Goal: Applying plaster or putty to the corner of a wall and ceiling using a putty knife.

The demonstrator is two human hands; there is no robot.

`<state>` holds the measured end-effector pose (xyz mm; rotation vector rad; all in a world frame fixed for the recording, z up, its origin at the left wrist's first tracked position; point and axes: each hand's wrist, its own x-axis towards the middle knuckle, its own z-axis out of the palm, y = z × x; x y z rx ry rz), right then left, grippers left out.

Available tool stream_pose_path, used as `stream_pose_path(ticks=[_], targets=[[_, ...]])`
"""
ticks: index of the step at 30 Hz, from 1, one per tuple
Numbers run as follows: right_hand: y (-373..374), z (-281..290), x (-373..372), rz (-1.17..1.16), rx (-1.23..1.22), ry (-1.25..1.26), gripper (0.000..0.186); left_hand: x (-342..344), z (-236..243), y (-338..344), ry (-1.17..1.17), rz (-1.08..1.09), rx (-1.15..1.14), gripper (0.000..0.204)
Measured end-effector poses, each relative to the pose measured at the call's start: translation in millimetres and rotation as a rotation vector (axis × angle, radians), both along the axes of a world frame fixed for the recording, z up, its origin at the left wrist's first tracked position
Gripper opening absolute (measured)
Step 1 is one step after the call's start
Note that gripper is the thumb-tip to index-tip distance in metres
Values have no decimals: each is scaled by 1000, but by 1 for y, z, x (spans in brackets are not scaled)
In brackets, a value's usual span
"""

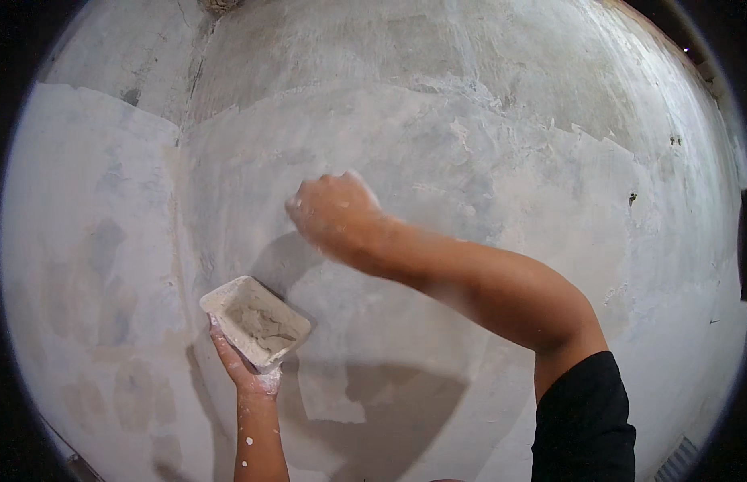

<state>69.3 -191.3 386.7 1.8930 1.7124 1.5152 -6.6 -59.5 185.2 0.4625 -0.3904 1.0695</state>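
Left hand (246,365) cups a putty tub (256,323) (grip grasping underneath); right hand (333,210), clenched, presses against the plastered wall (510,161).

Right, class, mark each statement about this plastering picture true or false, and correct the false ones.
1. The left hand holds a rectangular tub of grey paste. True.
2. The right hand hangs at the person's side, away from the wall. False: it is raised with the fist closed against the wall.
3. The tub is empty and clean. False: paste lies inside and coats its rim.
4. The right arm wears a black sleeve. True.
5. The wall is evenly painted bright blue. False: it is patchy grey and off-white plaster.
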Motion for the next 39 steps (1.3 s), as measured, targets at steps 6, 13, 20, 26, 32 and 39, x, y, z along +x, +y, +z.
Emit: stream_pose_path(ticks=[6,13,20,26,32,39], targets=[[-49,75,27,85,703,-49,20,-1,-11,8,21,34,-2,59],[-137,137,76,80,624,-254,26,-3,-3,3,-71,-79,19,58],[-73,117,83,-201,617,-235,24,-17,31,-25,-25,-168,10,57],[-29,41,76,136,443,-407,23,-23,44,-39,-23,-77,23,61],[-59,74,-1,-191,283,85,29,-19,56,-39,-56,-87,12,63],[-104,167,28,-209,688,-93,25,-15,53,-36,-109,-68,36,62]])
